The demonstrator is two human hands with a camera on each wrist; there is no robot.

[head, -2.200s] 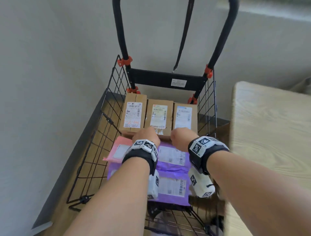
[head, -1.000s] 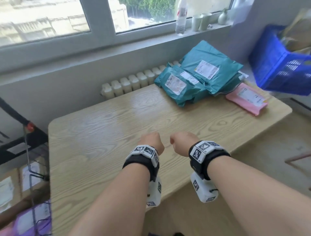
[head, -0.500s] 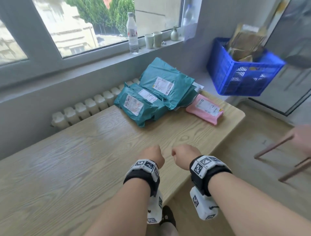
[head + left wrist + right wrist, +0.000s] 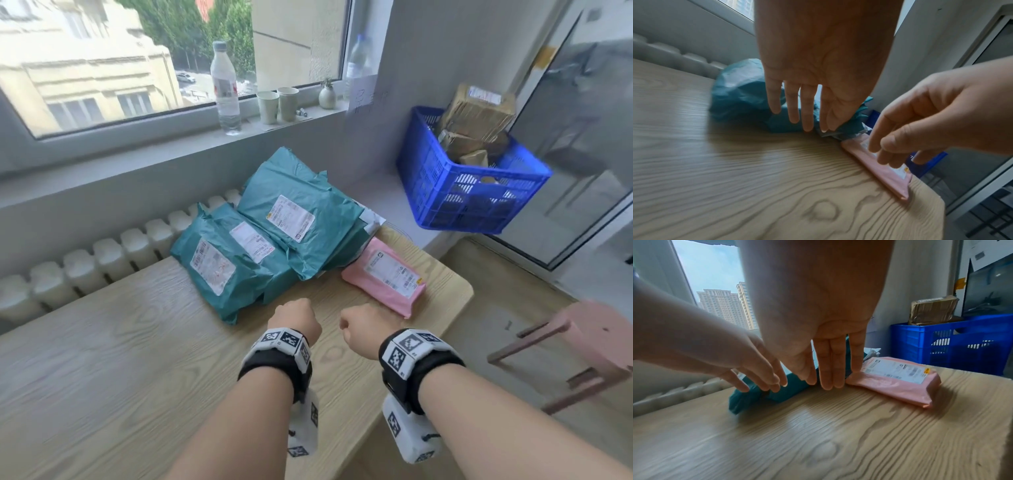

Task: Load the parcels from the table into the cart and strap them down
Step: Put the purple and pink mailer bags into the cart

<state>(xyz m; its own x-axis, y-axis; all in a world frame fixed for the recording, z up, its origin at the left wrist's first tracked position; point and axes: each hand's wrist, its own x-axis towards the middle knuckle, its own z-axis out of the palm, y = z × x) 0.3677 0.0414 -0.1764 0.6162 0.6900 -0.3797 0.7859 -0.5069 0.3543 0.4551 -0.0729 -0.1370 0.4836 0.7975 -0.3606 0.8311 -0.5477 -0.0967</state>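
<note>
Both the left hand [image 4: 295, 318] and right hand [image 4: 368, 327] hover empty over the counter [image 4: 102, 377] (fingers [image 4: 827, 369] straight, relaxed), near teal parcels [image 4: 246, 253] and a pink parcel [image 4: 385, 275].

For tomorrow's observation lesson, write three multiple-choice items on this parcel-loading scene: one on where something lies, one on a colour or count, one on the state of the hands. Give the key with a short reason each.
1. Where does the pink parcel lie?
A. On the table near its right corner, beside the teal parcels
B. In the blue crate
C. On the windowsill

2. How many paper cups stand on the windowsill?
A. None
B. Two
C. Five

3. What are the hands doing?
A. Left hand and right hand are both open and hold nothing
B. Both grip the pink parcel
C. The right hand holds a bottle

Key:
1 A: the head view shows it flat on the wood by the corner.
2 B: two cups stand side by side next to the bottle.
3 A: both wrist views show straight fingers above the table, short of the parcels.
</note>
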